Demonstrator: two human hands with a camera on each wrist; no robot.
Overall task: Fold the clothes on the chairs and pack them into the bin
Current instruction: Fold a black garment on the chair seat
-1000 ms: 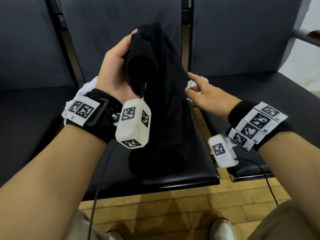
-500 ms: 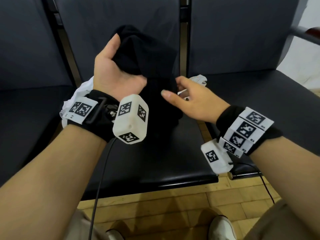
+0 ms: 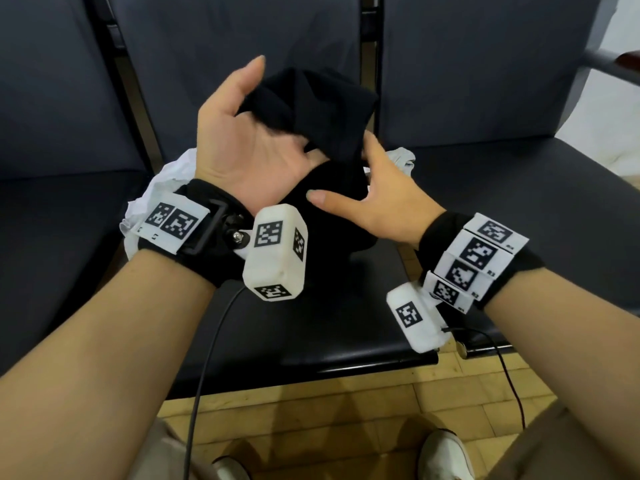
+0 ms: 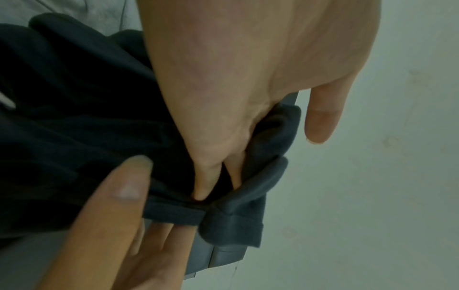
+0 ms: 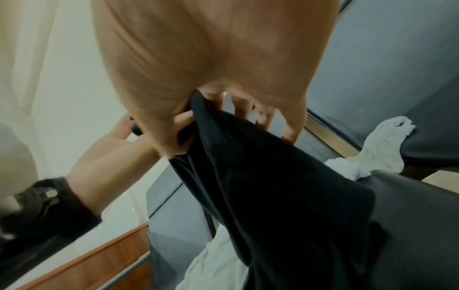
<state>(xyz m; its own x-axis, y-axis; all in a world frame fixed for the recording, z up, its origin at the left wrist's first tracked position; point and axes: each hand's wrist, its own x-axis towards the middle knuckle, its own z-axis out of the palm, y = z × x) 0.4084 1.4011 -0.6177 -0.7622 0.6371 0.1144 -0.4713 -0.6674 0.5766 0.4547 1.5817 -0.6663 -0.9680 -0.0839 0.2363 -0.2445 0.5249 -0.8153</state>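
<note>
A black garment is bunched above the middle chair seat. My left hand is raised with its palm toward me, fingers curled into the cloth and thumb sticking up. In the left wrist view its fingertips dig into the garment's hem. My right hand comes in from the right, thumb on the near side of the cloth and fingers behind it. The right wrist view shows the garment running between that thumb and index finger and hanging down. No bin is in view.
White clothes lie on the seats behind the hands, one piece at the left and one at the right. Dark chairs stand side by side with a gap between them. Wooden floor and my shoes are below.
The black garment hung long from my left hand; it is now gathered up short. My left palm turned toward me and my right hand moved in and took hold of the cloth.
</note>
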